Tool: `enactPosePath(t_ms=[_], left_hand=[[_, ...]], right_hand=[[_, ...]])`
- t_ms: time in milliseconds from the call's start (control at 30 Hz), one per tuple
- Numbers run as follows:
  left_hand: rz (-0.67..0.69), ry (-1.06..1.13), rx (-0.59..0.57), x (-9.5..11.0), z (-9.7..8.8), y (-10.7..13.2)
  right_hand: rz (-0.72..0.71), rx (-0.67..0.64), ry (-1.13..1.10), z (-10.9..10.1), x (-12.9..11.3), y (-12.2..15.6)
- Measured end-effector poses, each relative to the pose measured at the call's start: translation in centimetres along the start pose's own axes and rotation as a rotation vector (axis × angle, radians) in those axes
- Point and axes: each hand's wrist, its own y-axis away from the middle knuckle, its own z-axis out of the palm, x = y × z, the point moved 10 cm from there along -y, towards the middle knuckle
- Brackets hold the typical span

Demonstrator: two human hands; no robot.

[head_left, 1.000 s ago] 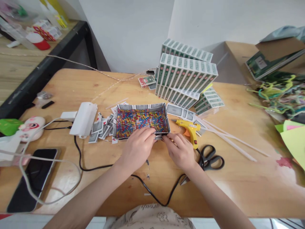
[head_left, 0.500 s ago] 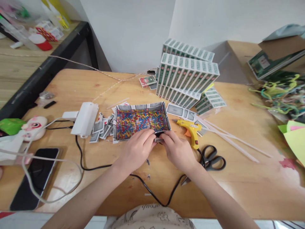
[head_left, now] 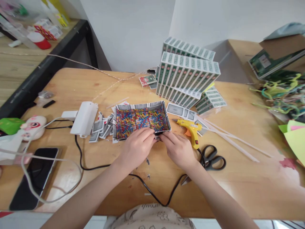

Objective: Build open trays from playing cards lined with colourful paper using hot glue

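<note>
A box made of playing cards point(head_left: 142, 120) stands in the middle of the table, its inside lined with a bright multicoloured pattern. At its near wall my left hand point(head_left: 139, 144) is closed, fingertips pinching the edge. Just to the right, my right hand point(head_left: 177, 148) grips the same wall, its fingers pressed together. A small piece between the fingertips is mostly hidden. The yellow glue gun point(head_left: 190, 128) lies close to my right hand, with black-handled scissors point(head_left: 211, 160) beside that forearm. Cut card pieces point(head_left: 102, 127) are heaped left of the box.
Stacked card packs point(head_left: 188, 74) rise at the back right. Clear glue sticks point(head_left: 231, 140) lie on the right. A white power strip point(head_left: 84, 119), a phone point(head_left: 34, 178) and a white cable occupy the left. A black cord point(head_left: 147, 187) loops across the front.
My fingers have shifted slightly along the near wall, and the dark strip seen between them is now mostly covered. The box has hardly moved.
</note>
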Motion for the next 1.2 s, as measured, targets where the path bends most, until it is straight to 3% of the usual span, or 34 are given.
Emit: enactPosePath(t_ms=[200, 567, 867, 1033, 1200], left_hand=[[0.033, -0.027, 0.006, 0.4, -0.1, -0.2], [0.055, -0.079, 0.001, 0.8, 0.2, 0.2], [0.029, -0.164, -0.067, 1.0, 1.0, -0.4], [0.036, -0.218, -0.172, 1.1, 1.6, -0.4], [0.036, -0.237, -0.237, 1.0, 2.1, -0.4]], right_hand=[[-0.021, -0.009, 0.052, 0.2, -0.5, -0.4], [0.115, 0.084, -0.023, 0.2, 0.7, 0.6], [0.173, 0.154, -0.118, 0.0, 1.4, 1.0], [0.229, 0.194, -0.263, 0.0, 2.0, 1.0], [0.228, 0.228, -0.265, -0.3, 2.2, 1.2]])
